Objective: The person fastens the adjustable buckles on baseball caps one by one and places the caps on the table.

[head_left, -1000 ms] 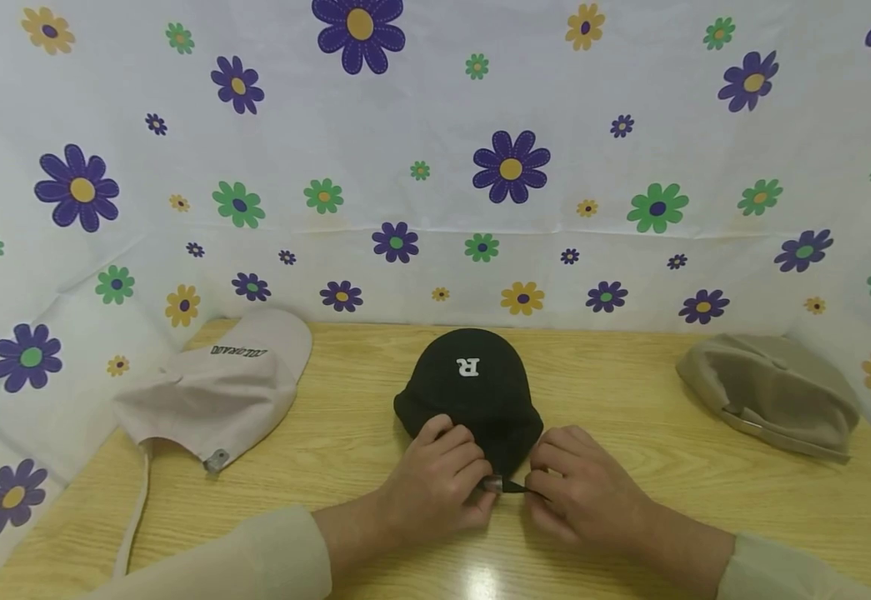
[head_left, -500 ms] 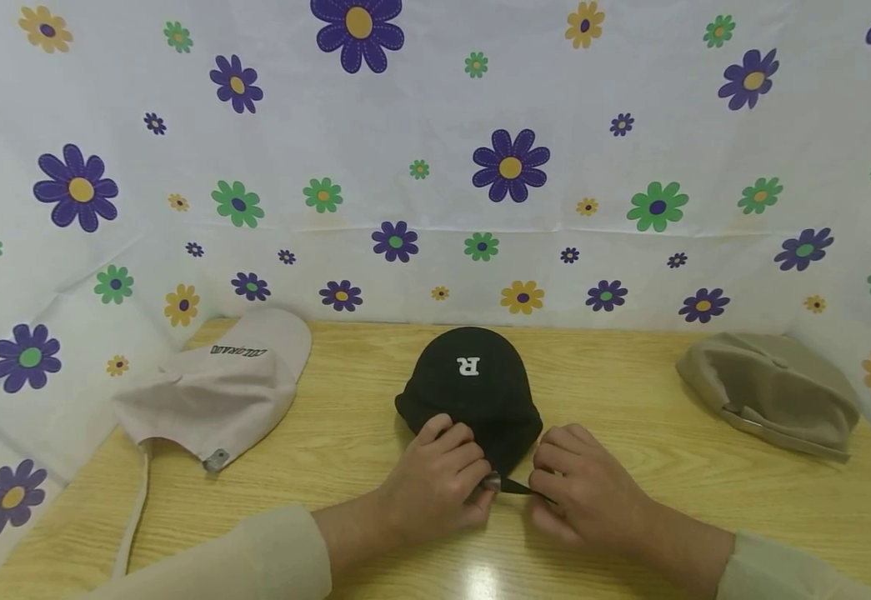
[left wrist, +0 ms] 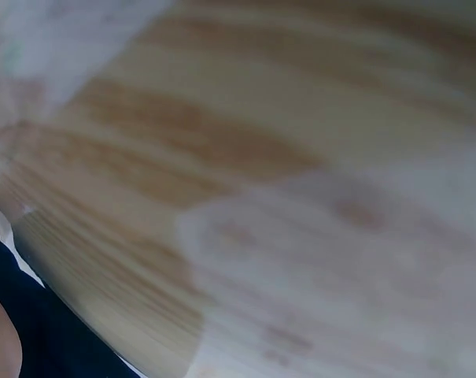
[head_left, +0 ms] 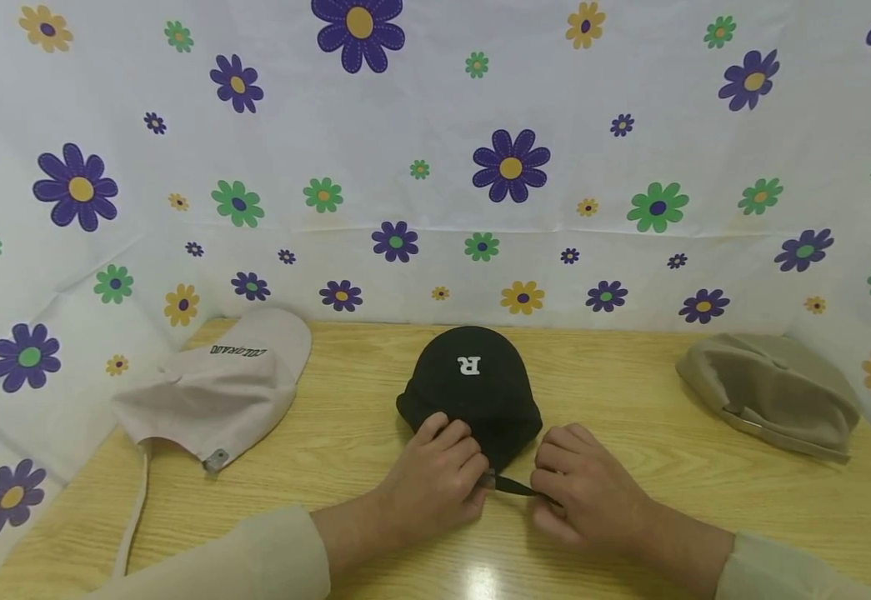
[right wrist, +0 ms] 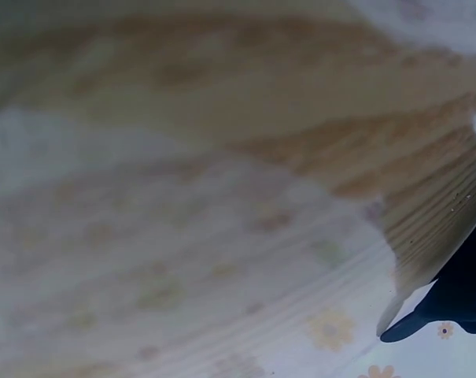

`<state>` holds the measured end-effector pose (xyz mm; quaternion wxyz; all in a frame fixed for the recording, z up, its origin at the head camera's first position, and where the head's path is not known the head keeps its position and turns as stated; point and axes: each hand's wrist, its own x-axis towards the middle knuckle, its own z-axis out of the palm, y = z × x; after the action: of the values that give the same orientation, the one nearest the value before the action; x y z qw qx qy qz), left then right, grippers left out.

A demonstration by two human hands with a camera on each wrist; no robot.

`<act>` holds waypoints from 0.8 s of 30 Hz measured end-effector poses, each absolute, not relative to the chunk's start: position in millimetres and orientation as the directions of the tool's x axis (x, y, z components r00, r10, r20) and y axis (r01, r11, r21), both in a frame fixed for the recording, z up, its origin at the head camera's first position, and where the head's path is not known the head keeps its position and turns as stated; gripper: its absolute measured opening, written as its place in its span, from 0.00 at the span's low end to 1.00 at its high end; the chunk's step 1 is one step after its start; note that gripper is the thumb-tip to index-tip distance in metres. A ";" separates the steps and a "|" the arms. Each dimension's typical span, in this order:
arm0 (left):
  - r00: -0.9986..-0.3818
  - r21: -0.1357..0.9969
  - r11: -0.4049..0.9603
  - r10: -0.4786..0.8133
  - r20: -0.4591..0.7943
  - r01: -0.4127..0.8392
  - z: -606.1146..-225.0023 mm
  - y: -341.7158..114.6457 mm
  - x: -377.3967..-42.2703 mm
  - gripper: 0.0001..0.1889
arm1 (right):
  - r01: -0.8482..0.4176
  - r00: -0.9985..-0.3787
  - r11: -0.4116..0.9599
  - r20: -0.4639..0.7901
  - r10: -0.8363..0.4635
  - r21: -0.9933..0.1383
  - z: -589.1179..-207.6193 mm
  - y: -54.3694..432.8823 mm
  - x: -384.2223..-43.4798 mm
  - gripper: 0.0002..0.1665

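A black baseball cap (head_left: 473, 392) with a white letter R stands in the middle of the wooden table, its rear strap toward the person. My left hand (head_left: 438, 475) curls at the cap's back edge and pinches the strap beside a small metal buckle (head_left: 488, 479). From there the black strap (head_left: 513, 487) runs to the right, where my right hand (head_left: 585, 487) pinches its end between thumb and fingers. Part of the cap (left wrist: 49, 331) fills the lower left corner of the left wrist view. Dark cap fabric (right wrist: 458, 295) shows at the right edge of the right wrist view.
At the left lies a pale pink cap (head_left: 217, 392) lettered COLORADO, its long strap (head_left: 135, 517) hanging loose toward the front. A folded olive-brown cap (head_left: 773, 392) rests at the right. Behind the table (head_left: 360, 375) hangs a white flowered cloth (head_left: 420, 108).
My right hand has shifted slightly right, and a longer stretch of strap shows between the hands. The left hand and the buckle have moved a little left. The other caps have stayed put.
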<state>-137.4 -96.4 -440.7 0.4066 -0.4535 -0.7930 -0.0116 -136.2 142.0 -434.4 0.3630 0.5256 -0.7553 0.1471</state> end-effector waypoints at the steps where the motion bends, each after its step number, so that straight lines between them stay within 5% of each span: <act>1: -0.253 -0.355 0.589 0.709 0.658 0.726 -440.8 -96.3 -137.4 0.06 | -0.899 -0.186 0.408 0.708 -0.681 0.157 -434.7 141.9 -136.5 0.05; 9: -0.208 -0.380 0.577 0.706 0.677 0.723 -441.3 -95.4 -138.4 0.06 | -0.879 -0.217 0.455 0.729 -0.649 0.143 -434.6 141.3 -137.5 0.03; 24: -0.192 -0.406 0.561 0.726 0.661 0.721 -442.7 -96.0 -139.9 0.06 | -0.776 -0.438 0.623 0.625 -0.646 0.099 -433.4 144.5 -132.8 0.06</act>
<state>-139.9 -96.0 -442.7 0.4294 -0.4684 -0.7721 0.0026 -132.8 144.5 -433.4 0.3203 0.4223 -0.8418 0.1019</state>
